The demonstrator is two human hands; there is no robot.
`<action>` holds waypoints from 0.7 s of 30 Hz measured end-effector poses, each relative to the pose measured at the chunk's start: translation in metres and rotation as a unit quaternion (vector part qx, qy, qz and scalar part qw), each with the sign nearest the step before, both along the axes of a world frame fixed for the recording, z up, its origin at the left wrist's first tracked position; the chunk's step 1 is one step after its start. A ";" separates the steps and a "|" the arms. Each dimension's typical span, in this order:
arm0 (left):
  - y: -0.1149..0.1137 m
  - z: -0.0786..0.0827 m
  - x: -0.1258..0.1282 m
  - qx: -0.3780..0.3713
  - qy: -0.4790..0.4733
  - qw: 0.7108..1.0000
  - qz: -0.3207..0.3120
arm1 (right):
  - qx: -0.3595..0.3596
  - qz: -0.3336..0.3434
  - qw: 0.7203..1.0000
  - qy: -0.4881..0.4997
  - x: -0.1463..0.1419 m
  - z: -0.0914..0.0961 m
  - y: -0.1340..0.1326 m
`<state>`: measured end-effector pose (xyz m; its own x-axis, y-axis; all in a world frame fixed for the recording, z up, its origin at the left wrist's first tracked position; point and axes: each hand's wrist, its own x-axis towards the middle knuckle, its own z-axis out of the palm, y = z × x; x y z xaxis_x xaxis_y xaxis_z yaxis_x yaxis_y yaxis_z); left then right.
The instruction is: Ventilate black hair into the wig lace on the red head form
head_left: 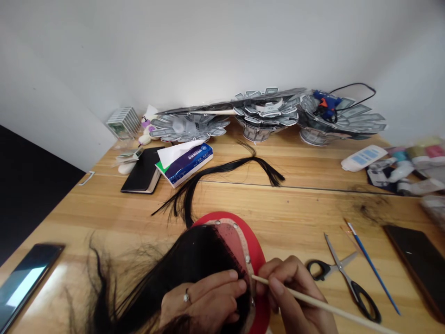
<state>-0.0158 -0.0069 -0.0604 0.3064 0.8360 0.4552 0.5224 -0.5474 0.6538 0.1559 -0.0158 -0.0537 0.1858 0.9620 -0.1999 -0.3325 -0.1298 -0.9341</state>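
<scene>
A red wig block (257, 258) stands at the table's near edge with a lace cap (239, 241) pinned on it and black hair (181, 264) hanging off to the left. My left hand (203, 304), a ring on one finger, presses flat on the hair at the lace edge. My right hand (290, 297) pinches a thin wooden-handled tool (323, 306), its tip touching the lace just beside my left fingertips. A loose bundle of black hair (222, 170) lies on the table beyond the block.
Black-handled scissors (351, 283) and a blue-handled brush (373, 268) lie to the right. A dark phone (26, 280) sits near left, a tablet (419, 260) near right. A tissue box (186, 163), black notebook (143, 170), card-made bowls (266, 116), glue gun (325, 105) and bottles (363, 157) line the back.
</scene>
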 end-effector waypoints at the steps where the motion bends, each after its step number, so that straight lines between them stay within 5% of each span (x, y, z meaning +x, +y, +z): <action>1: -0.001 -0.001 -0.001 -0.010 -0.001 1.000 0.000 | 0.007 0.010 1.000 -0.003 0.001 -0.002 0.000; 6: 0.000 0.006 -0.003 -0.044 -0.015 0.999 0.028 | 0.056 0.065 0.996 -0.022 0.009 -0.010 0.002; 12: 0.005 0.036 0.001 -0.115 0.037 0.988 0.094 | 0.045 0.066 0.995 -0.052 0.010 -0.014 0.002; 21: 0.015 0.055 0.015 -0.197 0.153 0.967 0.057 | 0.049 0.058 0.996 -0.043 0.008 -0.016 0.004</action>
<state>-0.0012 0.0078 -0.0054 0.2727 0.9621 -0.0021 0.7659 -0.2158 0.6056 0.1642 -0.0114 -0.0696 0.0847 0.9922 -0.0917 -0.2389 -0.0691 -0.9686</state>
